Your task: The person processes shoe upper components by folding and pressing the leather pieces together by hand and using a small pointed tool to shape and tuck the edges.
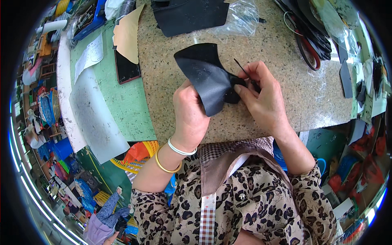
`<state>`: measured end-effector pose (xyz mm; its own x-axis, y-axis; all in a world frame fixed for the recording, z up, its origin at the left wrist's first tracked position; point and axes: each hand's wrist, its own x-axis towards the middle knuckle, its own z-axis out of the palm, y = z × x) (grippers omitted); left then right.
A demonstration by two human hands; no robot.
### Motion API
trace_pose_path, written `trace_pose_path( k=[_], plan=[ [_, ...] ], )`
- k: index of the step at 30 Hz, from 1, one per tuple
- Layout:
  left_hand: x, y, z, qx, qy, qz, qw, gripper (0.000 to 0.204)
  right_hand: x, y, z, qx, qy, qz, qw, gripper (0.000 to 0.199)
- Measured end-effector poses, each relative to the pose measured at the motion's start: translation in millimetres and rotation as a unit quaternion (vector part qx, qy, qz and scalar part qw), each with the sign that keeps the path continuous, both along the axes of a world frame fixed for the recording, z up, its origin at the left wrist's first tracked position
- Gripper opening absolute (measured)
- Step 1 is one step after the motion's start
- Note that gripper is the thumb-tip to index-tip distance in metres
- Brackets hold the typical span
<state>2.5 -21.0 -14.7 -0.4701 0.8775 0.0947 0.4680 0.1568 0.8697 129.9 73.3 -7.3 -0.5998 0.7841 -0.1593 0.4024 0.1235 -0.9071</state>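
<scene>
My left hand (pixel 190 116) is closed round a curved black leather piece (pixel 206 77), held above the stone-topped table (pixel 171 53). The leather flares wide at its far left and narrows toward the right, where it folds. At that narrow end my right hand (pixel 263 94) pinches with thumb and fingers. A thin black strip or tool (pixel 241 67) sticks out between the right fingers; its kind is not clear. Most of my left fingers are hidden behind the leather.
Beyond the piece lie stacked black leather pieces (pixel 190 18) and a clear plastic bag (pixel 241 18). More dark strips (pixel 310 32) lie at the far right. On the left, a green surface (pixel 126 98) carries a tan sheet (pixel 128 34) and translucent sheet (pixel 92 110). Another person (pixel 104 224) is at lower left.
</scene>
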Motion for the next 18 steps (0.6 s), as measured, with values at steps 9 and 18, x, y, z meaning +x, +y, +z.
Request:
trace_pose_path(
  k=[9,18],
  plan=[
    [1,-2,0,0.020,-0.004,0.004,1.000,0.021,3,1,-1,-0.016,0.014,0.008,1.000,0.030],
    [-3,2,-2,-0.014,0.126,0.010,0.992,0.037,2,5,13,-0.053,-0.041,0.028,0.997,0.032]
  ],
)
